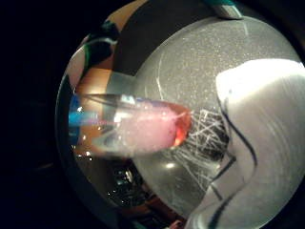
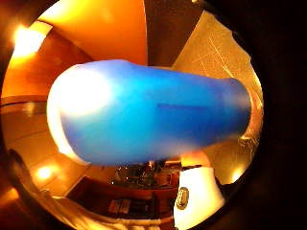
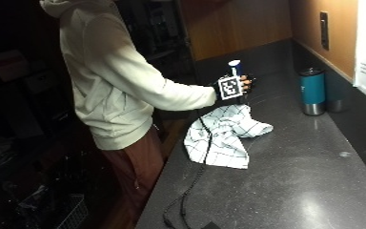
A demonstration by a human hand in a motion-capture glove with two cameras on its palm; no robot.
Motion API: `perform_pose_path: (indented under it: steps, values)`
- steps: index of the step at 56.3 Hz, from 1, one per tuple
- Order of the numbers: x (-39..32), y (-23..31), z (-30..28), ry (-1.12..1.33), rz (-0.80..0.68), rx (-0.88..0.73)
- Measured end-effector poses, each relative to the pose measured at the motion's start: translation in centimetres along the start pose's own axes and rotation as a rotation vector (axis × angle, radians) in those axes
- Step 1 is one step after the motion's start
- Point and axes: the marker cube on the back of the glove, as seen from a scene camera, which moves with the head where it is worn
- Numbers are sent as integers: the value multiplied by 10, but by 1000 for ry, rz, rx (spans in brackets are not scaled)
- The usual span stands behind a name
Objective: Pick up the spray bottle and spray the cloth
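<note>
In the outside view my gloved right hand (image 3: 232,89) grips the blue spray bottle (image 3: 235,65) upright, lifted above the grey counter (image 3: 297,176). Only the bottle's blue and white top shows above the glove. Directly under the hand, near the counter's front edge, a white cloth with a dark grid pattern (image 3: 224,135) lies crumpled. The thumb side palm view is nearly filled by the bottle's blue body (image 2: 153,112). The little finger side palm view shows the bottle's clear lower part (image 1: 143,126) over the counter, with the cloth (image 1: 259,143) beside it.
A teal insulated tumbler (image 3: 312,91) stands on the counter near the back wall, with a darker cup (image 3: 336,98) beside it. A black cable (image 3: 192,191) runs along the counter's front edge. Wooden cabinets and a wall outlet (image 3: 323,30) lie behind.
</note>
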Motion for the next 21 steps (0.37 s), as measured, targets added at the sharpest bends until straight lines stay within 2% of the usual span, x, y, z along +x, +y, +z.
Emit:
perform_pose_path:
  steps: [6, 11, 16, 21]
  values:
    - [6, 3, -15, 48, -22, 9]
    - [-6, 31, -39, -38, -19, -171]
    - [7, 22, -55, 95, -40, -87]
    - [-22, 30, -67, -78, -50, -118]
